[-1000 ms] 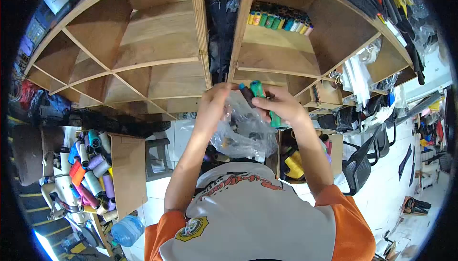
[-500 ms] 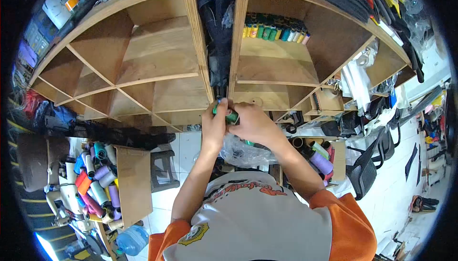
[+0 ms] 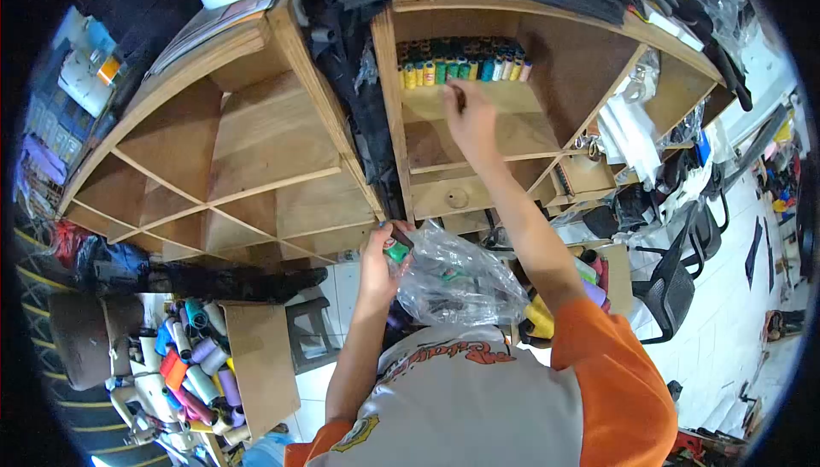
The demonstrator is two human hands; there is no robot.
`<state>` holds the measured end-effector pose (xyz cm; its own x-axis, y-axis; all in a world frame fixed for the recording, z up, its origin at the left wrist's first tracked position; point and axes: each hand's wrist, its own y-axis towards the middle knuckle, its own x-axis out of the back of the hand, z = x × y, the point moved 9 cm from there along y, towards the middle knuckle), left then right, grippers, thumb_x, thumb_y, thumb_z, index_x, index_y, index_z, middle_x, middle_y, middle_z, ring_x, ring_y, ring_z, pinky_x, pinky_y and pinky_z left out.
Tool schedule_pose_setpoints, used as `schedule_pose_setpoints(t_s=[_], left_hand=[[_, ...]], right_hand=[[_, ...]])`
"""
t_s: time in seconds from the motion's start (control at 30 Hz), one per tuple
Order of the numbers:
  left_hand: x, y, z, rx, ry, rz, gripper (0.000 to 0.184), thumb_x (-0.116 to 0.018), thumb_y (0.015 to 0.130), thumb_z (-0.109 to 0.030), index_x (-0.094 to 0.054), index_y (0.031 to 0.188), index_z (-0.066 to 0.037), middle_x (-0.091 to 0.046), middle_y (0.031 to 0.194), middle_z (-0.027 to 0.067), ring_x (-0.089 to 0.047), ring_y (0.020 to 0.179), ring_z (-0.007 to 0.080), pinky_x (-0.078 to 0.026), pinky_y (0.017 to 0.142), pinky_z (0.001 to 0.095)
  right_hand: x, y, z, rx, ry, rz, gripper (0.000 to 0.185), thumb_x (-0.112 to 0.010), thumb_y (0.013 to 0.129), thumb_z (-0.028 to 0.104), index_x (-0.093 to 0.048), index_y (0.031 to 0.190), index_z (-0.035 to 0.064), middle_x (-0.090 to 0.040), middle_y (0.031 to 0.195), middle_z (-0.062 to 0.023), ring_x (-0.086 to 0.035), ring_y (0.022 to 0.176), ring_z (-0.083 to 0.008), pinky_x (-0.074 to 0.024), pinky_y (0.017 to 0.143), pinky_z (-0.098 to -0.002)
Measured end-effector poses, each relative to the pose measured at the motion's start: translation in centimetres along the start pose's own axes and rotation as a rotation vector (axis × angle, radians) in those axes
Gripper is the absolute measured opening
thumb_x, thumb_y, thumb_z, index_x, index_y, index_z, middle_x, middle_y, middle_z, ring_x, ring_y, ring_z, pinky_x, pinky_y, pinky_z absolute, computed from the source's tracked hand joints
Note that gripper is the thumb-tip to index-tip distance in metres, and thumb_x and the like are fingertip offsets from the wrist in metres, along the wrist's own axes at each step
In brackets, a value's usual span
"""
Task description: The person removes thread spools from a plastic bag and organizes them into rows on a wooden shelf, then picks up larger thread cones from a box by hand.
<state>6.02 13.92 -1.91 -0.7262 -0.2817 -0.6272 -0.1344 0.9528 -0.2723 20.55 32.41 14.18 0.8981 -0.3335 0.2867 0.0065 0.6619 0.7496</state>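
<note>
My left hand (image 3: 376, 262), low in front of the shelves, is closed around a green thread spool (image 3: 396, 250), with something dark beside it. A clear plastic bag (image 3: 457, 275) hangs against that hand, with a bit of green showing through. My right hand (image 3: 470, 121) reaches into the upper right compartment, its fingers curled together just in front of the rows of thread spools (image 3: 465, 70). Whatever it pinches is hidden. Those spools stand upright in yellow, green, teal and pale colours.
Wooden shelves (image 3: 282, 172) with square compartments stretch across the front. On the left, a cardboard box (image 3: 260, 364) borders a pile of large thread cones (image 3: 201, 356). Black chairs (image 3: 662, 275) stand to the right, and white plastic (image 3: 628, 138) hangs from the shelf.
My right hand has left my left hand and moved up into the spool compartment. My left hand keeps its green spool. More of the plastic bag shows, and the view has shifted.
</note>
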Motion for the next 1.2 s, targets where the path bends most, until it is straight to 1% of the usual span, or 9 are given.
schedule_pose_setpoints(t_s=[0.07, 0.2, 0.3, 0.6, 0.7, 0.8, 0.9, 1.0, 1.2], left_hand=[[-0.2, -0.1, 0.7, 0.018, 0.000, -0.011, 0.029, -0.050, 0.086, -0.034, -0.055, 0.087, -0.005, -0.060, 0.089, 0.0108, -0.050, 0.049, 0.0139, -0.037, 0.040, 0.0236], [0.1, -0.9, 0.0, -0.003, 0.016, -0.089, 0.028, -0.051, 0.086, -0.032, -0.057, 0.084, -0.005, -0.061, 0.086, 0.0090, -0.050, 0.052, 0.0126, -0.036, 0.042, 0.0240], [1.9, -0.8, 0.2, 0.001, -0.006, -0.126, 0.028, -0.053, 0.085, -0.031, -0.057, 0.084, -0.004, -0.061, 0.086, 0.0094, -0.050, 0.053, 0.0120, -0.036, 0.043, 0.0239], [3.1, -1.0, -0.2, -0.020, 0.023, -0.170, 0.027, -0.052, 0.087, -0.030, -0.057, 0.084, -0.004, -0.062, 0.085, 0.0084, -0.050, 0.053, 0.0116, -0.037, 0.043, 0.0236], [3.5, -0.9, 0.0, -0.012, 0.015, -0.182, 0.027, -0.053, 0.087, -0.031, -0.057, 0.083, -0.004, -0.062, 0.084, 0.0074, -0.049, 0.053, 0.0111, -0.037, 0.042, 0.0228], [4.1, -0.6, -0.1, -0.045, 0.030, -0.183, 0.027, -0.053, 0.087, -0.031, -0.057, 0.082, -0.005, -0.062, 0.084, 0.0072, -0.049, 0.053, 0.0109, -0.037, 0.041, 0.0225], [4.2, -0.6, 0.0, -0.029, 0.034, -0.171, 0.026, -0.053, 0.087, -0.030, -0.057, 0.081, -0.006, -0.062, 0.084, 0.0067, -0.049, 0.054, 0.0107, -0.037, 0.042, 0.0228], [4.8, -0.6, 0.3, 0.004, 0.071, -0.219, 0.024, -0.052, 0.087, -0.029, -0.056, 0.082, -0.006, -0.061, 0.084, 0.0062, -0.049, 0.054, 0.0105, -0.037, 0.043, 0.0232], [4.3, -0.9, 0.3, 0.013, 0.085, -0.230, 0.022, -0.052, 0.085, -0.031, -0.055, 0.082, -0.010, -0.061, 0.084, 0.0044, -0.047, 0.052, 0.0094, -0.035, 0.041, 0.0224]], right_hand=[[-2.2, 0.4, -1.8, 0.136, -0.019, -0.016, 0.017, -0.058, 0.087, 0.014, -0.058, 0.097, 0.0010, -0.059, 0.081, -0.0188, -0.060, 0.069, -0.0329, -0.0478, 0.063, -0.0397], [-5.2, -1.4, -4.9, 0.041, -0.119, 0.106, 0.024, -0.058, 0.086, 0.013, -0.052, 0.108, 0.0045, -0.056, 0.086, -0.0178, -0.057, 0.077, -0.0357, -0.0465, 0.065, -0.0444], [-5.7, -3.4, -6.4, -0.086, -0.138, 0.219, 0.035, -0.063, 0.083, 0.012, -0.049, 0.114, 0.0041, -0.053, 0.087, -0.0180, -0.056, 0.074, -0.0306, -0.0461, 0.064, -0.0384], [-2.8, -4.9, -6.8, -0.081, 0.053, 0.171, 0.080, -0.066, 0.070, -0.002, -0.021, 0.137, 0.0044, -0.051, 0.103, -0.0146, -0.056, 0.087, -0.0251, -0.0486, 0.077, -0.0345], [-3.0, -6.3, -9.0, -0.448, 0.140, 0.312, 0.075, -0.067, 0.070, -0.002, -0.028, 0.134, 0.0022, -0.055, 0.100, -0.0139, -0.060, 0.086, -0.0246, -0.0518, 0.072, -0.0310], [-3.6, -6.7, -10.4, -0.305, 0.143, 0.258, 0.062, -0.069, 0.069, -0.002, -0.042, 0.125, -0.0011, -0.060, 0.094, -0.0137, -0.064, 0.087, -0.0231, -0.0539, 0.069, -0.0297], [-4.1, -5.3, -10.1, -0.256, 0.045, 0.248, 0.039, -0.071, 0.066, 0.007, -0.058, 0.102, -0.0006, -0.063, 0.093, -0.0174, -0.064, 0.084, -0.0288, -0.0516, 0.072, -0.0375], [-5.8, -3.1, -8.5, -0.373, 0.027, 0.265, 0.039, -0.070, 0.070, 0.008, -0.058, 0.105, -0.0023, -0.065, 0.097, -0.0178, -0.066, 0.085, -0.0242, -0.0540, 0.071, -0.0345], [-12.0, 0.4, -8.4, -0.409, -0.026, 0.261, 0.035, -0.064, 0.070, 0.011, -0.058, 0.103, -0.0007, -0.063, 0.098, -0.0218, -0.062, 0.086, -0.0394, -0.0511, 0.073, -0.0426]])
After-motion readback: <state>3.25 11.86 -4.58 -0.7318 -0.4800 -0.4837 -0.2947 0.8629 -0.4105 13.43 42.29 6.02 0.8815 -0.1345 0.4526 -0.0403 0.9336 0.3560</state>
